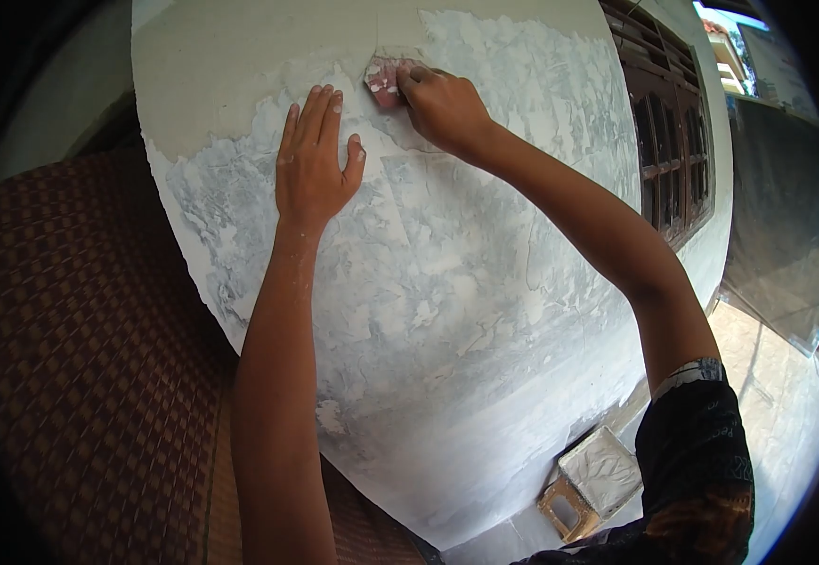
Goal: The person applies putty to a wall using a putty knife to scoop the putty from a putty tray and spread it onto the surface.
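Observation:
In the head view, a wall (466, 282) coated in patchy white and grey putty fills the middle, with a beige uncoated band along its top left. My left hand (313, 169) lies flat on the wall, its fingers stretched upward and the thumb apart. Higher up and to the right, my right hand (447, 105) is closed around a reddish putty scraper (384, 83) with white smears on it. The scraper lies against the wall at the border of the putty and the beige band. My right fingers hide part of it.
A brown woven mat (80, 330) stands at the left. Low on the right are an open tub of whitish paste (602, 471) and a brown box-like piece with an opening (551, 499). A dark-framed window (668, 141) and hanging sheet (777, 207) are at the right.

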The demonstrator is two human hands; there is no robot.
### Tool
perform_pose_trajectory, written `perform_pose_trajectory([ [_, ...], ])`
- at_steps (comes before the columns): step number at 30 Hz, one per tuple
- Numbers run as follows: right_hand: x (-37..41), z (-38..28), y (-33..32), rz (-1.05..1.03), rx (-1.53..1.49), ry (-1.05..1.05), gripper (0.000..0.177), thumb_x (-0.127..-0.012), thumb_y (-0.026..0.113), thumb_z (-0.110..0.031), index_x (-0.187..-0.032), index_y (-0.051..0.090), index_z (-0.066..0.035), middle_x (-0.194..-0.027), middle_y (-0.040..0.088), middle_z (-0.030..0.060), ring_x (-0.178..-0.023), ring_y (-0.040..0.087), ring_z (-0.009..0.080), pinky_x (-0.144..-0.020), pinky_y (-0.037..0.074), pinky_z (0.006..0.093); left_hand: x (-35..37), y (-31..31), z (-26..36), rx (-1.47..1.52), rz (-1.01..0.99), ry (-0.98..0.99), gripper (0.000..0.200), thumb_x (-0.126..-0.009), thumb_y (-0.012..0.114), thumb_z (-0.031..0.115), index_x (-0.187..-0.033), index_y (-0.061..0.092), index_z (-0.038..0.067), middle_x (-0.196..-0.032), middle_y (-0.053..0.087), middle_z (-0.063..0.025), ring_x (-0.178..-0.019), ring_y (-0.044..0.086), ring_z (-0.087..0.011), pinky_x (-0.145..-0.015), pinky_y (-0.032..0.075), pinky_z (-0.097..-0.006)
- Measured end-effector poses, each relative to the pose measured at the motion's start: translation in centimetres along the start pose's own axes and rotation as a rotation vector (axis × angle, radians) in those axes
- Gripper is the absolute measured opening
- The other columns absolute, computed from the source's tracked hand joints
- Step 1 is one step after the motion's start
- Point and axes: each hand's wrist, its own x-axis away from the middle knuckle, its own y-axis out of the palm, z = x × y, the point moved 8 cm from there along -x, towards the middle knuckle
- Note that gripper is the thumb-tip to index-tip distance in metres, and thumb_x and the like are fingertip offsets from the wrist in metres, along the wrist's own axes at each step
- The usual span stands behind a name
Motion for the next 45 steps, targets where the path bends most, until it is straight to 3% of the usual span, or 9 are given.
perform_pose_trajectory([
  [9,-4.5,3.9,-1.3,0.102,-0.016,0.085,0.011,-0.079,0.061,-0.003,-0.089,0.065,0.001,-0.094,0.069,0.0168,-0.084,0.07,0.034,-0.067,0.057,0.0436,-0.1,0.2,0.1,-0.024,-0.017,-0.005,0.051,-0.088,0.058,0.013,-0.136,0.052,-0.002,-0.143,0.052,-0.0171,-0.138,0.044,-0.0318,-0.116,0.032,-0.0484],
  [17,0.8,-0.7,-3.3,0.082,-0.132,-0.019,0.016,-0.082,0.063,-0.005,-0.096,0.064,0.002,-0.097,0.069,0.0159,-0.088,0.069,0.0337,-0.067,0.057,0.043,-0.2,0.1,0.2,-0.018,-0.021,-0.012,0.05,-0.089,0.057,0.013,-0.136,0.052,-0.002,-0.143,0.052,-0.0174,-0.138,0.044,-0.0328,-0.116,0.032,-0.0485],
  [18,-0.8,0.8,-3.9,0.146,-0.073,0.012,0.027,-0.084,0.065,-0.007,-0.11,0.065,-0.002,-0.091,0.068,0.0123,-0.081,0.068,0.0335,-0.067,0.057,0.0415,-0.2,0.2,0.2,-0.018,-0.022,-0.012,0.05,-0.089,0.057,0.013,-0.136,0.052,-0.002,-0.143,0.052,-0.0174,-0.138,0.044,-0.0328,-0.116,0.032,-0.0485],
  [23,-3.9,5.8,-0.7,0.064,0.097,-0.001,0.018,-0.079,0.062,-0.001,-0.096,0.065,0.002,-0.095,0.068,0.0148,-0.088,0.069,0.033,-0.069,0.058,0.0423,-0.1,0.3,0.1,-0.035,-0.023,-0.007,0.049,-0.089,0.057,0.013,-0.135,0.052,-0.003,-0.143,0.052,-0.0176,-0.137,0.045,-0.033,-0.116,0.032,-0.0484],
  [28,3.3,0.8,-2.0,0.02,-0.067,-0.034,0.019,-0.078,0.063,0.0,-0.096,0.065,0.002,-0.098,0.067,0.015,-0.092,0.069,0.0324,-0.071,0.058,0.0421,-0.1,0.1,0.3,-0.028,-0.027,-0.003,0.05,-0.088,0.057,0.014,-0.135,0.052,-0.003,-0.143,0.052,-0.0175,-0.137,0.045,-0.0327,-0.116,0.032,-0.0486],
  [32,-1.2,3.3,-4.0,0.109,-0.071,0.041,0.023,-0.088,0.059,-0.006,-0.11,0.067,-0.003,-0.091,0.068,0.014,-0.082,0.068,0.0337,-0.069,0.056,0.0427,-0.1,0.3,0.2,-0.029,-0.023,0.01,0.049,-0.089,0.057,0.014,-0.135,0.053,-0.003,-0.142,0.052,-0.0171,-0.137,0.045,-0.0326,-0.116,0.032,-0.0492],
  [38,-1.8,5.2,0.1,0.011,0.025,0.02,0.015,-0.078,0.06,0.001,-0.091,0.066,0.004,-0.099,0.068,0.0186,-0.085,0.069,0.0347,-0.069,0.057,0.044,-0.1,0.0,0.1,-0.025,-0.012,-0.001,0.049,-0.089,0.057,0.014,-0.134,0.053,-0.002,-0.141,0.053,-0.0171,-0.137,0.046,-0.0326,-0.116,0.032,-0.0492],
  [43,1.8,1.0,-2.6,0.047,-0.121,0.004,0.03,-0.084,0.063,-0.004,-0.114,0.066,-0.002,-0.089,0.066,0.0139,-0.08,0.067,0.0356,-0.069,0.056,0.043,-0.2,0.0,0.1,-0.036,-0.005,-0.004,0.049,-0.088,0.058,0.013,-0.134,0.053,-0.002,-0.141,0.054,-0.0173,-0.136,0.046,-0.0326,-0.116,0.032,-0.0489],
  [45,-1.5,3.8,-3.1,0.084,-0.077,0.099,0.023,-0.084,0.061,-0.004,-0.107,0.066,-0.004,-0.089,0.066,0.0141,-0.079,0.067,0.0354,-0.067,0.056,0.0437,-0.2,0.2,0.1,-0.033,-0.015,-0.002,0.049,-0.088,0.058,0.013,-0.134,0.053,-0.002,-0.141,0.054,-0.0173,-0.137,0.046,-0.0324,-0.116,0.032,-0.0488],
])
